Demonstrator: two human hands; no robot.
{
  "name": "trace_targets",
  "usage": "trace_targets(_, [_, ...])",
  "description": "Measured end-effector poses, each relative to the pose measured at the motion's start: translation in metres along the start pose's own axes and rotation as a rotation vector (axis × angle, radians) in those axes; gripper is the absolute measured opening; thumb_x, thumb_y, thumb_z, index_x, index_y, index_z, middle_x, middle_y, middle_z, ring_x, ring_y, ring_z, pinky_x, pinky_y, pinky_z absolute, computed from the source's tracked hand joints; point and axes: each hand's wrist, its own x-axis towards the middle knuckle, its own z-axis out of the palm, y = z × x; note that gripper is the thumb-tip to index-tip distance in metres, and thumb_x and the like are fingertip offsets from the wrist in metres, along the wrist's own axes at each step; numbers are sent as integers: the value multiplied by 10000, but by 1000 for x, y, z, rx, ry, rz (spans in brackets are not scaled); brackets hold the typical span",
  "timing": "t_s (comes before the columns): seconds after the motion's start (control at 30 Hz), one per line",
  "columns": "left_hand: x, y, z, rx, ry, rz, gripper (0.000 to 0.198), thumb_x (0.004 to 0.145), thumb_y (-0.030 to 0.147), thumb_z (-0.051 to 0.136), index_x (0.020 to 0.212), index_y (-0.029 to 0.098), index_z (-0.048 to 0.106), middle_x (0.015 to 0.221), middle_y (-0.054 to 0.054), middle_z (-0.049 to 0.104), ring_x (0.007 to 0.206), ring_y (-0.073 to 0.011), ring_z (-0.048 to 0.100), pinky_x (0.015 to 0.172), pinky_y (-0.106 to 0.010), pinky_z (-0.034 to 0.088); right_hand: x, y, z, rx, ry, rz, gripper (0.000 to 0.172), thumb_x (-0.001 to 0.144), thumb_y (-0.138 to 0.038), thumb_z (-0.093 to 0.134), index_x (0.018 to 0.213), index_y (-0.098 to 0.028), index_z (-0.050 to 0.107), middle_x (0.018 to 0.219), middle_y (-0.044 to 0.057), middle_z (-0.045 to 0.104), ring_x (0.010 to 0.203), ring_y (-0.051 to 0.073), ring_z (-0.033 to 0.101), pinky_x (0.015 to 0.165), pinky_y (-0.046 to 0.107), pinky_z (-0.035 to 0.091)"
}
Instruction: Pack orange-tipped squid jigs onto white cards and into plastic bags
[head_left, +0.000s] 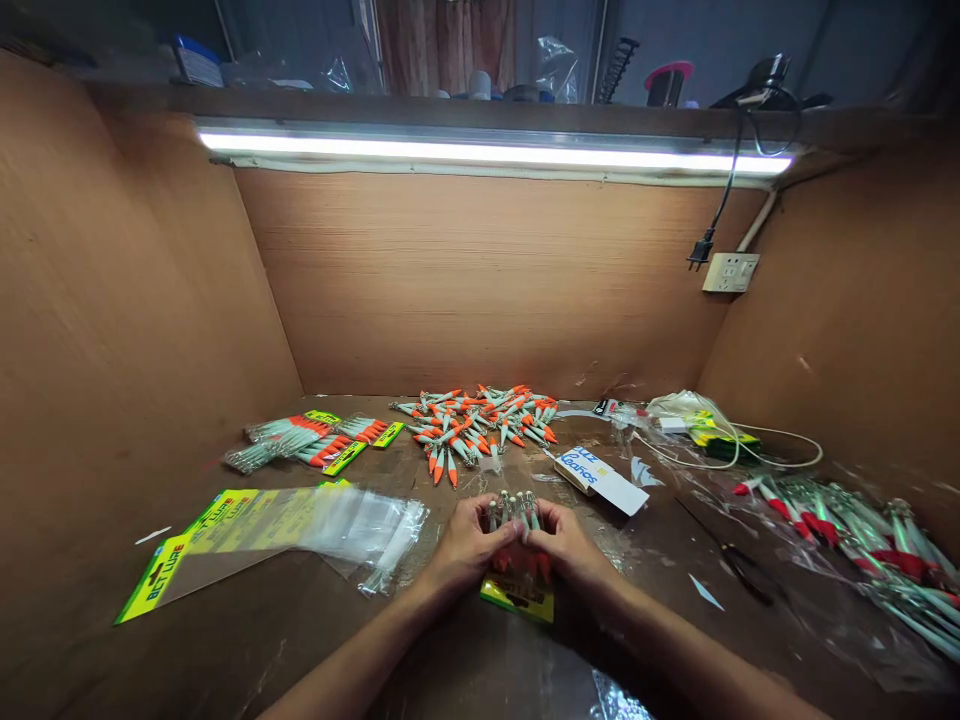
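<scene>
Between my hands is a clear plastic bag of fishing lures (517, 588) with a yellow printed header, its header end toward me. Several pale lures with orange tips show inside, their metal ends pointing away from me. My left hand (471, 540) grips the bag's left side, thumb across the top. From the right, my right hand (564, 538) holds it the same way, the two thumbs close together. Beyond the hands lies a pile of loose orange-and-pale lures (480, 420). To the left, flat clear bags with yellow headers (247, 530) are fanned out.
Filled lure packets (315, 440) lie at the back left. A white card with blue writing (600, 478) rests right of the pile. Pliers (742, 570), a white cord (787, 440) and red-and-pale lures (885, 550) are at right. A plug (701, 250) hangs near the outlet (731, 272).
</scene>
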Motion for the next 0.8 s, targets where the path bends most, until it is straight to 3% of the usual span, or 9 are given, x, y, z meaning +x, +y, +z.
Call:
trace_targets(0.2, [1, 1, 1, -151, 7, -47, 364, 717, 422, 834, 869, 107, 733, 795, -62, 737, 667, -173, 639, 636, -250, 479, -4, 0, 0, 32, 17, -15, 197, 764, -343, 717, 851, -170, 683, 795, 13, 691, 755, 199, 623, 721, 298, 488])
trace_targets(0.33, [0, 3, -3, -223, -81, -93, 379, 713, 418, 845, 905, 110, 737, 839, -76, 749, 691, -180, 665, 668, -260, 499, -6, -5, -1, 74, -22, 2, 222, 791, -371, 706, 888, -172, 698, 818, 27, 707, 771, 210, 643, 740, 316, 493])
trace_targets(0.53, [-1, 0, -2, -120, -37, -29, 402, 676, 455, 862, 799, 92, 740, 718, -60, 728, 583, -149, 617, 584, -233, 454, 0, -6, -1, 83, -35, -5, 280, 642, -204, 716, 916, -186, 660, 843, 4, 701, 776, 198, 634, 759, 305, 505])
trace_targets(0.7, [-1, 2, -3, -85, -82, -15, 452, 649, 423, 883, 925, 103, 724, 845, -69, 739, 736, -191, 652, 688, -261, 483, 1, -9, -4, 47, -3, 48, 214, 656, -174, 626, 868, -170, 656, 792, 1, 698, 692, 169, 619, 668, 266, 487])
trace_targets(0.8, [1, 1, -3, -67, -99, -25, 450, 645, 419, 884, 904, 97, 706, 805, -61, 721, 700, -182, 636, 658, -257, 472, 1, -8, -3, 55, -19, 88, 202, 653, -172, 577, 843, -171, 648, 704, -13, 684, 566, 150, 589, 559, 251, 460])
